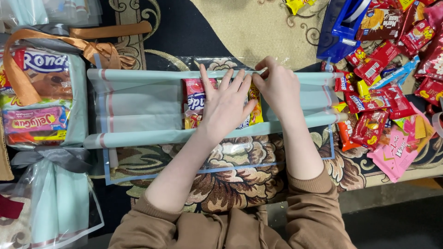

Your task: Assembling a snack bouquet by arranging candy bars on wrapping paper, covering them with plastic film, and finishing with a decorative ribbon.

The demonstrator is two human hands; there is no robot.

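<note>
A long sheet of pale mint wrapping paper with pink stripes near its ends lies across the patterned floral carpet, its top and bottom edges rolled inward, and everything else can be placed from it. On the middle of the sheet sits a small cluster of bright snack packets, largely covered by the left hand, which lies flat on them with fingers spread, gripping nothing. Just right of it, at the sheet's upper rolled edge, the right hand pinches that edge between narrow fingertips; what exactly sits under the fingers is hard to make out. A clear plastic film with a blue border pokes out below the sheet, half hidden by the brown-sleeved forearms. Right of the sheet lies a loose heap of red, yellow and pink snack packets, cut off by the picture's edge. Left of the sheet sits a finished wrapped bundle with an orange ribbon, also cut off.
</note>
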